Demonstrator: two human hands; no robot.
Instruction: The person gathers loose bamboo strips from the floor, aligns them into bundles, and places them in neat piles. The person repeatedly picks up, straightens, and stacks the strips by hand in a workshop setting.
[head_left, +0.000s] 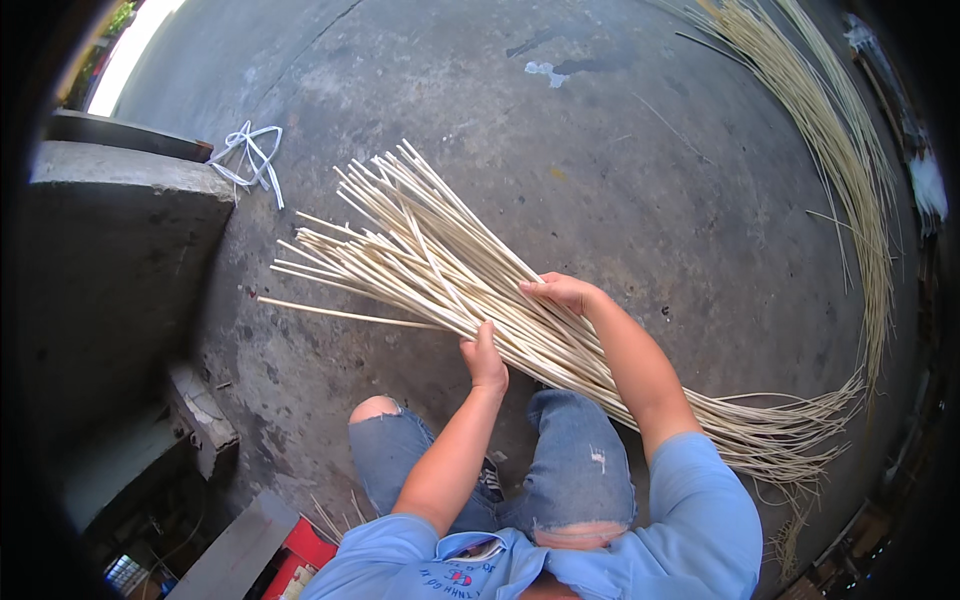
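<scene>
We see both hands at work: the left hand (485, 365) grasps the near side of a bundle of pale sticks (430, 265), thumb on top, while the right hand (562, 290) grips the far side. The bundle slants across in front of the knees, above the grey floor (700, 230), its ends fanning out to the left, with one stick (340, 313) poking out lower than the rest.

On to the writing: we spot dark lettering and a small red emblem on the chest of the blue shirt (700, 510), the letters warped by folds and lens.

Now for what's hidden! The left fingers are tucked beneath the sticks, so we can't see how far they wrap. The right arm covers a stretch of the bundle, whose tail shows again beyond it. Over on the right, a long sweep of strands (835, 150) curves up and is cut off at the top; we can't tell exactly where it parts from the tail. Between the legs of the ripped jeans (575, 460), a striped shoe (490, 480) barely peeps out, and at lower left a red object (308, 545) is only partly visible.
</scene>
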